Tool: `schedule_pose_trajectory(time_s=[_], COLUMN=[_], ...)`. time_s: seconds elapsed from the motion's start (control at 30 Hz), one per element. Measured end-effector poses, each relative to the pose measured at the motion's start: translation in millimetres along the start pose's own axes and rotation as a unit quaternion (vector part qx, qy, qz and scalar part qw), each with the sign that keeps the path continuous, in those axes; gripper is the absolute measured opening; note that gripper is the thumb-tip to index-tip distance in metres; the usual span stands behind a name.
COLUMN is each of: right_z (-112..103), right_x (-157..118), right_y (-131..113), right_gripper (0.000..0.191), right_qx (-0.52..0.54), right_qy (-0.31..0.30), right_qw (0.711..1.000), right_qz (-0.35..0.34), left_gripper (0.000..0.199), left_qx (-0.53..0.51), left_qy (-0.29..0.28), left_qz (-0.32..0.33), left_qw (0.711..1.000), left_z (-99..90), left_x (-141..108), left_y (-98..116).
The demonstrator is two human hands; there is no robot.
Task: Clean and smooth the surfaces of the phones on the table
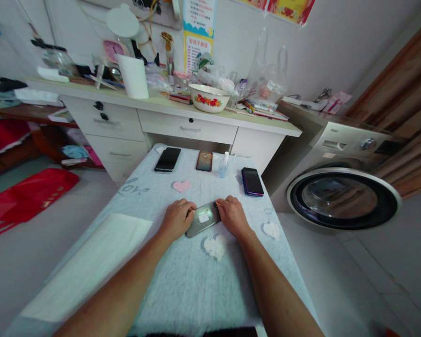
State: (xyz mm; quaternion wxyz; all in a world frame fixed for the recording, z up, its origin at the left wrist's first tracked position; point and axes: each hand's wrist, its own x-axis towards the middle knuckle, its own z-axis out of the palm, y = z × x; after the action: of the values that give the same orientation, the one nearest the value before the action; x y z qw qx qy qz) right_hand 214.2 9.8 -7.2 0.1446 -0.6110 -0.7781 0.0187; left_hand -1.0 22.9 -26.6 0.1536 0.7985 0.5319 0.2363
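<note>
Between my two hands is a grey phone (204,218), tilted sideways with its back facing up and a pale patch on it. My left hand (177,217) grips its left end, fingers curled over the edge. At the camera end, my right hand (232,214) pinches the upper right corner. Past them lie a black phone (168,159) on the left, a brown-backed phone or case (204,161) in the middle and a dark phone with a purple edge (252,181) on the right. A small clear spray bottle (223,166) stands upright by the brown one.
A light blue heart-patterned cloth (196,290) covers the table. A folded white cloth or paper (91,264) lies at its left. Behind stands a white desk (187,126) bearing an enamel bowl (209,99); a washing machine (323,140) is at right, a red bag (31,194) on the floor.
</note>
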Motion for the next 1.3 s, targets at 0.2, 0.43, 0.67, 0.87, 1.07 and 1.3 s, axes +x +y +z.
schedule_pose_trajectory(time_s=[0.2, 0.43, 0.67, 0.87, 1.07, 1.3], right_z=[1.7, 4.9, 1.0, 0.5, 3.4, 4.2], right_x=[1.2, 1.0, 0.5, 0.3, 0.7, 0.8], right_y=[1.2, 3.7, 1.3, 0.9, 2.6, 3.0], right_gripper=[0.029, 0.029, 0.027, 0.029, 0.028, 0.029], right_qx=[0.008, 0.01, 0.01, 0.014, 0.019, 0.012], right_qy=[0.001, 0.007, 0.004, 0.007, 0.006, 0.004], right_qw=[1.0, 1.0, 1.0, 1.0, 1.0, 1.0], right_qz=[-0.004, -0.005, -0.005, -0.001, 0.001, -0.002], left_gripper=[0.021, 0.02, 0.02, 0.02, 0.02, 0.019], left_qx=[0.0, 0.0, -0.001, -0.002, -0.003, -0.006], left_qy=[-0.002, -0.002, -0.002, 0.001, 0.002, 0.004], left_qz=[0.009, 0.002, 0.0, 0.002, 0.006, 0.009], left_qw=[1.0, 1.0, 1.0, 1.0, 1.0, 1.0], left_z=[2.0, 1.9, 0.3, -0.1, 1.3, 1.6], left_x=[-0.2, 0.2, 0.1, -0.3, 0.0, -0.1], left_y=[-2.3, -1.8, 0.4, 0.6, -0.9, -2.4])
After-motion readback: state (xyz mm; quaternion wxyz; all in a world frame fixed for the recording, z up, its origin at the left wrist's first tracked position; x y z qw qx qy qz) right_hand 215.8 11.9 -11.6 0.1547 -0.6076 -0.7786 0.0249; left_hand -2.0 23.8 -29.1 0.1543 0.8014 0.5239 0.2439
